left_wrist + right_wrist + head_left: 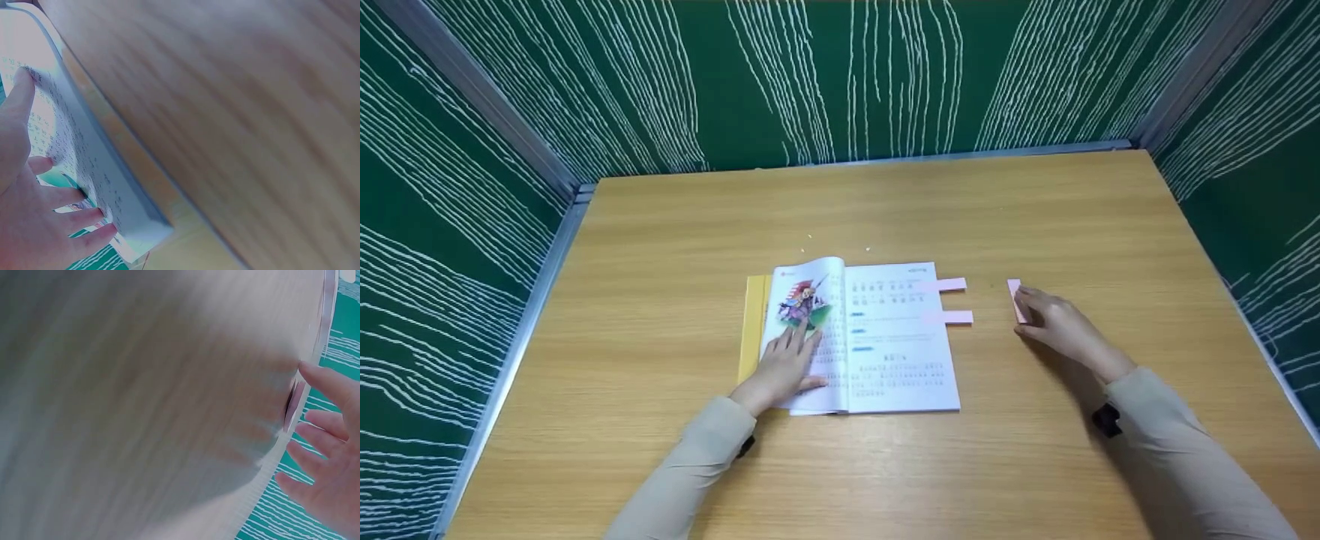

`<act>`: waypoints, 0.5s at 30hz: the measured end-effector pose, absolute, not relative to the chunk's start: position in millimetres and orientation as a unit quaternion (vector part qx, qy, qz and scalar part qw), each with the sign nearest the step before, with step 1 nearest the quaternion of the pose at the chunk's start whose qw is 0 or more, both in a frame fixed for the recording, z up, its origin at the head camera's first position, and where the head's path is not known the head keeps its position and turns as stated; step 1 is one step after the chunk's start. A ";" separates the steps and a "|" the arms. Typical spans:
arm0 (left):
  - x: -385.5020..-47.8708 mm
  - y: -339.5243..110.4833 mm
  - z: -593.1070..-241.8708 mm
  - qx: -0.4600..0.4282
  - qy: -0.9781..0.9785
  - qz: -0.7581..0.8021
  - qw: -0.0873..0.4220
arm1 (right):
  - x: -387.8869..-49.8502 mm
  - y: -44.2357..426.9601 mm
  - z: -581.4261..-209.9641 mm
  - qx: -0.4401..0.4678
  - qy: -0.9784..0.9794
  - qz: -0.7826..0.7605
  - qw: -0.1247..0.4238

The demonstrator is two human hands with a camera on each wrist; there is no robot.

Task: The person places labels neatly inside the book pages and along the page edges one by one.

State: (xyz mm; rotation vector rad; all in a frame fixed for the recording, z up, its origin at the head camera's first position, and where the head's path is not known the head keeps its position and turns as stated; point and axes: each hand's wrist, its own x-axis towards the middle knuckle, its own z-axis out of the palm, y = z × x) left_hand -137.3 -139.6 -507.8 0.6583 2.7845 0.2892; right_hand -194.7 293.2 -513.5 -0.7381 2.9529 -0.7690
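An open book (896,375) lies on the table with two pink strips (958,318) sticking out past its right edge. The left hand (780,369) rests with spread fingers on the illustrated left page (802,274), which bulges near the spine; the left wrist view shows the same hand (39,208) on printed text. Right of the book, the right hand (1061,326) has its fingertips at a separate pink strip (1014,286), thumb apart from the fingers. In the right wrist view the hand (332,455) is beside the pink strip (295,405); exact contact is unclear.
A yellow cover or sheet (751,322) shows under the book's left side. Small white bits (868,249) lie beyond the book on the wooden table (885,480). Green panels (825,82) with white wavy lines stand around the table's back and sides.
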 end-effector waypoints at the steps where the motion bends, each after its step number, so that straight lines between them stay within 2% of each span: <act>1: -137.4 -139.6 -507.9 0.228 0.960 0.099 0.132 | -194.4 294.1 -513.3 -0.234 0.941 -0.245 0.004; 15: -137.9 -140.4 -508.0 0.231 0.958 0.093 0.140 | -196.0 301.8 -513.5 -0.225 0.939 -0.258 0.044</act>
